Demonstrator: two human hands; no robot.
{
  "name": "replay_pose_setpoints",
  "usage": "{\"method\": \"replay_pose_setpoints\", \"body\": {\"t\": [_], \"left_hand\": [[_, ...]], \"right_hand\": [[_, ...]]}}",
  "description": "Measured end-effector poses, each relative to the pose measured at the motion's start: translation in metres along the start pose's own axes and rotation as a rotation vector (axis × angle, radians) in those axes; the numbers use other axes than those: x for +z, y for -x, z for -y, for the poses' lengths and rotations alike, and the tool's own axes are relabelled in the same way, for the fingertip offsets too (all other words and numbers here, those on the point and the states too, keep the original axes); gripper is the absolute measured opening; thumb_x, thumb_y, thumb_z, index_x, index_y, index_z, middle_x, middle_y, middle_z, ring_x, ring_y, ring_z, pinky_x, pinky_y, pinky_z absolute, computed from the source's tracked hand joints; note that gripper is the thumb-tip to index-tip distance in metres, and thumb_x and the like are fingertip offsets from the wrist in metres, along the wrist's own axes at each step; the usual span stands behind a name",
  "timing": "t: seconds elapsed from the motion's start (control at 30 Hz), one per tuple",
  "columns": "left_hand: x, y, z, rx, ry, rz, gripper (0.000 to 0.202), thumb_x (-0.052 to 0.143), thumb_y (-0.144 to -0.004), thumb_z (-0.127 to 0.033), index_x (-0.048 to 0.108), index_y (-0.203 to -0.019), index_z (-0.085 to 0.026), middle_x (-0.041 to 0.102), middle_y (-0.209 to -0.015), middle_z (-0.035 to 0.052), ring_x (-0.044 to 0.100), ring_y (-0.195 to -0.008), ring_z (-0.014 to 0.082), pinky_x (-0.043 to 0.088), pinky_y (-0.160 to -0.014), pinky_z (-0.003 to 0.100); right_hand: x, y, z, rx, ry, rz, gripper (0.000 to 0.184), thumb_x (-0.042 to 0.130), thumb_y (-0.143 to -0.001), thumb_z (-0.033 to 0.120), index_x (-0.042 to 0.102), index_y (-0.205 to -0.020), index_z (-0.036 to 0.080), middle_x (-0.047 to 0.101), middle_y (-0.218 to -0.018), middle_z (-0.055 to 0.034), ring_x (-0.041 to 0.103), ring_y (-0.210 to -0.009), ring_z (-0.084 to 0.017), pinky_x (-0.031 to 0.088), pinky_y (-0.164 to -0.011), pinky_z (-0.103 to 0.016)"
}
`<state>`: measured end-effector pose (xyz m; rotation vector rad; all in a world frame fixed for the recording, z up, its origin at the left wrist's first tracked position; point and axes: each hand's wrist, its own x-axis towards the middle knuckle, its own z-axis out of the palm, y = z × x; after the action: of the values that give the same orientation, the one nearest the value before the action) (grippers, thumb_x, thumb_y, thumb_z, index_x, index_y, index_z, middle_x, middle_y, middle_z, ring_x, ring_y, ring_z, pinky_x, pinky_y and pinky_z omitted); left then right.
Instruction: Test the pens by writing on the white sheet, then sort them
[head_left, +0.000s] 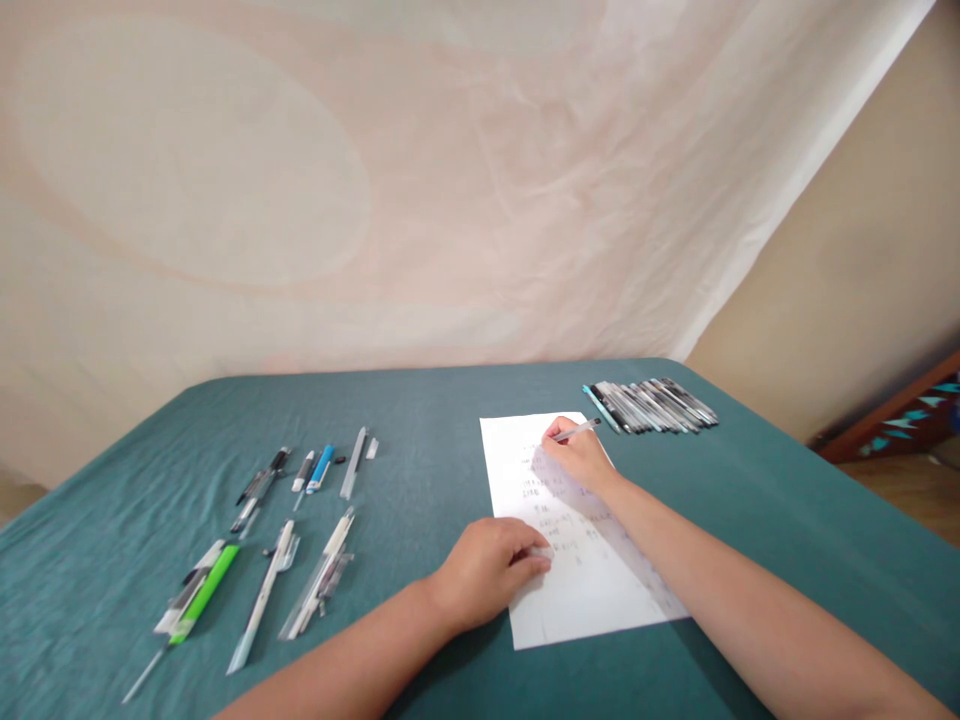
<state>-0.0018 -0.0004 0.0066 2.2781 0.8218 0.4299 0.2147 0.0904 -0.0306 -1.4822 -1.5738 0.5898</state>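
Near the top of a white sheet of paper (536, 610), my right hand (577, 456) is closed around a pen (577, 431) with a clear barrel and a dark end. The pen slants up to the right, and its tip is hidden by my fingers. Rows of faint handwriting cover much of the sheet. My left hand (495, 568) lies at the sheet's left edge with fingers curled. Between its thumb and fingers shows a small clear piece that looks like a pen cap (541, 551), partly hidden.
A row of many pens (652, 405) lies at the far right of the green-covered table (420, 440). On the left lie taken-apart pens, among them a bright green barrel (206, 592), a blue piece (321, 467) and a clear barrel (355, 463). A pale cloth (450, 200) hangs behind.
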Motion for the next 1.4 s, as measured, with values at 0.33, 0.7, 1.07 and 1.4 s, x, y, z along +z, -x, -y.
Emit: {"method": "replay_pose_setpoints", "body": {"t": [0.33, 0.7, 1.07, 1.4], "left_hand": [[0.0008, 0.0, 0.0003, -0.006, -0.003, -0.006, 0.018, 0.054, -0.086, -0.028, 0.068, -0.094, -0.02, 0.067, -0.085, 0.0011, 0.06, -0.077, 0.0136, 0.04, -0.069, 0.02], [0.0013, 0.0005, 0.0002, 0.001, -0.005, -0.013, 0.017, 0.054, -0.086, -0.028, 0.068, -0.093, -0.02, 0.067, -0.083, 0.0006, 0.059, -0.075, 0.0133, 0.04, -0.069, 0.02], [0.0015, -0.0001, 0.0017, -0.004, -0.003, -0.008, 0.019, 0.053, -0.086, -0.029, 0.068, -0.095, -0.02, 0.067, -0.085, 0.0016, 0.06, -0.076, 0.0144, 0.041, -0.069, 0.021], [-0.0004, -0.0004, -0.0021, 0.001, 0.003, -0.011, 0.018, 0.054, -0.086, -0.028, 0.068, -0.093, -0.019, 0.067, -0.084, 0.0015, 0.06, -0.076, 0.0139, 0.04, -0.069, 0.02]], "right_hand": [[-0.0009, -0.0013, 0.0009, 0.011, 0.037, -0.033, 0.008, 0.05, -0.068, 0.023, 0.057, -0.067, 0.019, 0.057, -0.058, 0.0018, 0.048, -0.053, -0.012, 0.032, -0.049, -0.022], [-0.0015, -0.0021, -0.0005, 0.009, 0.049, -0.023, 0.008, 0.049, -0.068, 0.023, 0.056, -0.067, 0.018, 0.057, -0.058, 0.0014, 0.049, -0.055, -0.013, 0.032, -0.05, -0.022], [-0.001, -0.0015, -0.0001, -0.005, 0.042, -0.002, 0.007, 0.049, -0.066, 0.021, 0.056, -0.065, 0.018, 0.056, -0.057, 0.002, 0.048, -0.053, -0.012, 0.031, -0.049, -0.022], [-0.0019, -0.0019, -0.0024, -0.004, 0.039, -0.015, 0.006, 0.05, -0.067, 0.021, 0.056, -0.066, 0.018, 0.056, -0.058, 0.0019, 0.048, -0.054, -0.012, 0.031, -0.049, -0.022]]}}
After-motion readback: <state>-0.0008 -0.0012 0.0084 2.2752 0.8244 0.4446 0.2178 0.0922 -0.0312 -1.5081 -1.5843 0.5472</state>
